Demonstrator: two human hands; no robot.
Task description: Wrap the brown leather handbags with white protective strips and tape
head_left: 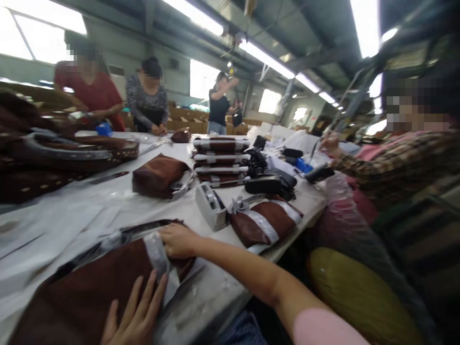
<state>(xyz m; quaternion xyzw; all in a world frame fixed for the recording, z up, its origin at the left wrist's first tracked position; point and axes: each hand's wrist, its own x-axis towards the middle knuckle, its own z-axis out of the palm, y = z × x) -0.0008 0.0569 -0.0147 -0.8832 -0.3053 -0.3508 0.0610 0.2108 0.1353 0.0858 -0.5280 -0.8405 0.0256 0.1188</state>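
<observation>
A large dark brown leather-look bag (97,282) lies on the table in front of me, with a strip of clear plastic wrap (156,251) around one end. My left hand (138,311) rests flat on the bag's side, fingers spread, at the lower edge of the view. At the bag's far right edge, beside the plastic strip, my right hand (178,240) is closed with its fingers curled over the bag; the fingertips are partly hidden. A dark strap (149,224) runs along the bag's upper edge.
Ahead stand a grey tape dispenser (211,206), a wrapped brown bag (266,221), a boxy brown bag (160,176) and a stack of wrapped bags (220,158). Studded bags (72,158) lie left. Several co-workers stand around the table; one plaid sleeve (398,153) is at right.
</observation>
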